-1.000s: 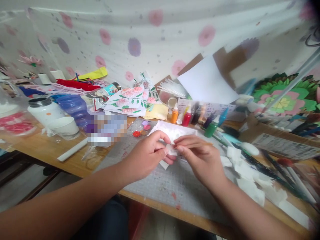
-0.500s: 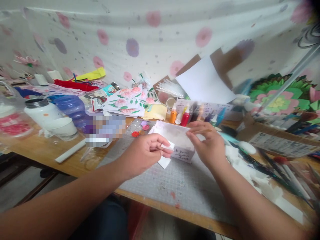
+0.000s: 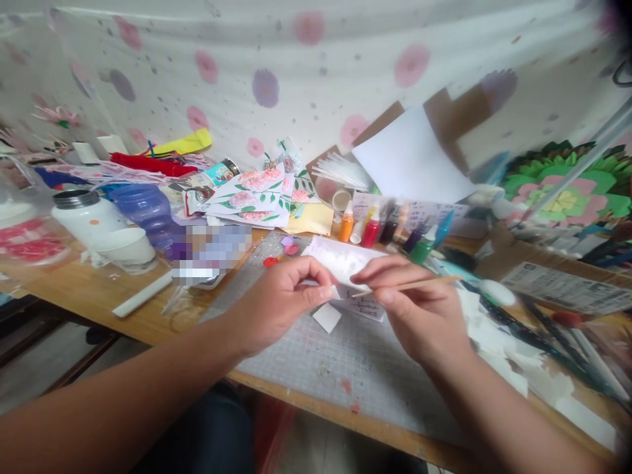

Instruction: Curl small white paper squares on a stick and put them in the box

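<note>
Over the grey cutting mat [image 3: 296, 365], my left hand [image 3: 281, 299] pinches a small white piece of paper [image 3: 336, 292] between thumb and fingertips. My right hand [image 3: 419, 303] grips a thin wooden stick [image 3: 419, 285], its pale tip pointing left, close to that piece. Behind both hands sits a shallow white paper box [image 3: 316, 246] with handwriting on its front and white contents inside. My fingers cover part of it. Just below my left fingertips, a small white square of paper [image 3: 327, 318] lies flat on the mat.
Several paint bottles [image 3: 371, 227] stand behind the box. To the left are a white cup [image 3: 129, 250], a white jar [image 3: 79, 214] and a white roll [image 3: 143, 294]. Paper scraps [image 3: 498, 342] and brushes lie beside my right forearm, before a cardboard box [image 3: 557, 270].
My right hand has come down and left, bringing the stick's tip near the paper in my left hand. My left fingers have turned, and more of the square on the mat shows.
</note>
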Tool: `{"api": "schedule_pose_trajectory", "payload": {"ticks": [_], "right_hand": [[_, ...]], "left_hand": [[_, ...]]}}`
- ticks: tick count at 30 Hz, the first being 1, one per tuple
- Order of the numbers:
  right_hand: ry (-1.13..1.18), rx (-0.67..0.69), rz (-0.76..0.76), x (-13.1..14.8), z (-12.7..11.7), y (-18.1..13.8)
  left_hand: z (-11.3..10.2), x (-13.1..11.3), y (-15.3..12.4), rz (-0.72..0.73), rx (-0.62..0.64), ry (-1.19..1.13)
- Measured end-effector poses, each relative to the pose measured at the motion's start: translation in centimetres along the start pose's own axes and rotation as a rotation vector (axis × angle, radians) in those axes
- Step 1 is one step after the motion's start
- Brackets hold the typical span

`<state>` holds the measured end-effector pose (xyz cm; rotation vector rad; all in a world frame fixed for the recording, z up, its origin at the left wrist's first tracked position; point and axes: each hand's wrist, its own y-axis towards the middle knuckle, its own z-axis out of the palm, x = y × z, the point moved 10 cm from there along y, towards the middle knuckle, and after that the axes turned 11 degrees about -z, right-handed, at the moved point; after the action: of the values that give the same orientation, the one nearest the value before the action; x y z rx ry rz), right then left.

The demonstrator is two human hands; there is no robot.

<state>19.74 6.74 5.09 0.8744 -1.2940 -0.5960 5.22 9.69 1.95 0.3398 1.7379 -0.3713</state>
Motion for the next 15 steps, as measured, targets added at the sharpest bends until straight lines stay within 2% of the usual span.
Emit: {"api": "schedule_pose_trajectory", "payload": {"ticks": [4,9,15], "right_hand": [[0.058,0.008,0.020,0.1,0.4,0.0],[0.057,0.022,0.039,0.5,0.8,-0.1],[0.017,0.037,0.028,1.0,1.1,-0.2]], "left_hand": [[1.1,0.6,0.0,-0.038,0.108,-0.193],[1.9,1.2,0.0,-0.075,0.195,-0.300],[2.1,1.0,-0.1,-0.086,0.217,-0.373]]}}
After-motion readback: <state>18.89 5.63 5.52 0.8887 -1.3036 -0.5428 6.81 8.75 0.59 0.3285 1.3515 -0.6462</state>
